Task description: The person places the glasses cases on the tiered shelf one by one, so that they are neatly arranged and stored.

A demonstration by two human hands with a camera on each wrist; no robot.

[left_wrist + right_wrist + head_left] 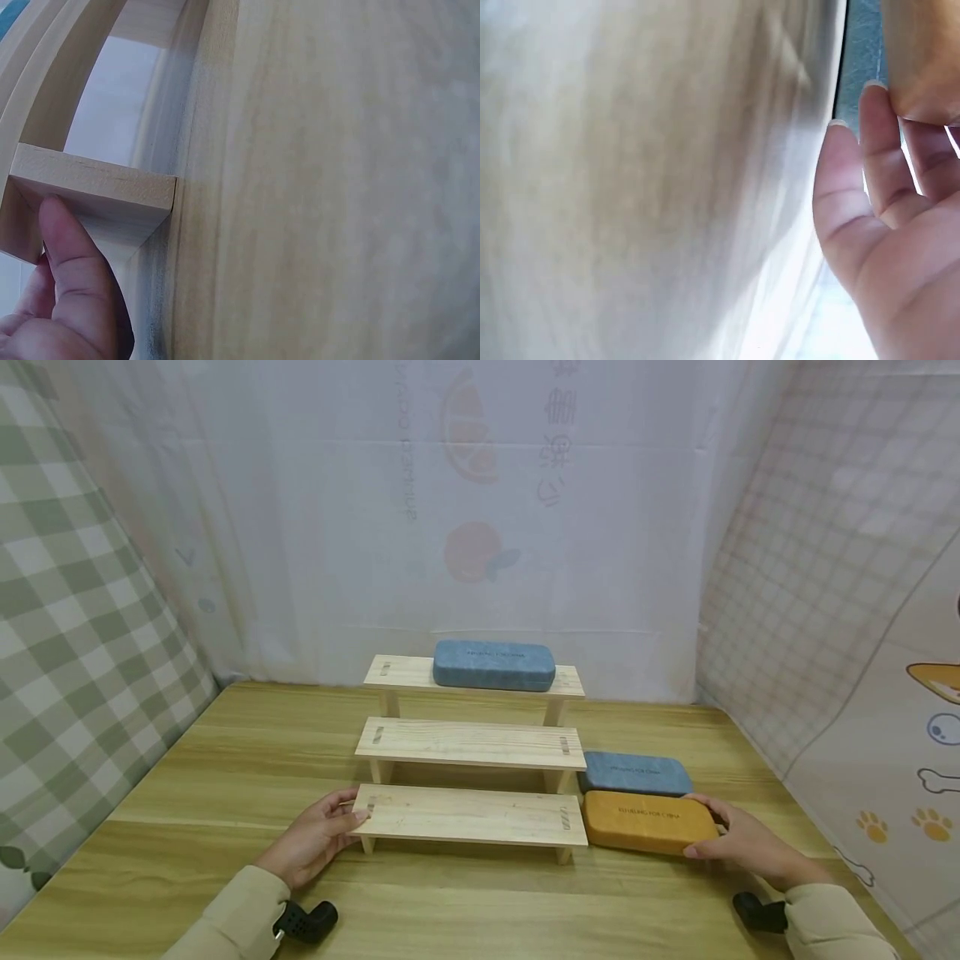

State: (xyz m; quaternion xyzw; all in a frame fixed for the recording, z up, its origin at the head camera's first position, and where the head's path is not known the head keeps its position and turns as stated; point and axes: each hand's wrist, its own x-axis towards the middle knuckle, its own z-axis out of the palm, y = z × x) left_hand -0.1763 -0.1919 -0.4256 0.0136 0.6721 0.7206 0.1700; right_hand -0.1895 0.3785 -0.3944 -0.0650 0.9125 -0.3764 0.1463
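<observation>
The oblong mustard-orange case with a leather-like cover lies on the wood-grain table, just right of the lowest step of the pale, bare-wood three-step stand. Its long axis runs roughly left to right, the right end a little nearer, almost in line with that step. The right hand is the nearer one: it grasps the case's right end, thumb at the near edge and fingers toward the far corner — so the case's length stretches leftward from the grip, to the stand. The left hand is across the stand, gripping the left end of the lowest step.

A mottled slate-blue oblong case lies just on the far side of the orange one; a matching blue case sits on the top step.

The orange lid's dark capitals seem to read "REFUELING FOR CHINA" — only "FOR" is certain. Both blue lids carry small lettering too faint to trust. The white curtain shows faded, reversed writing beside fruit prints.
</observation>
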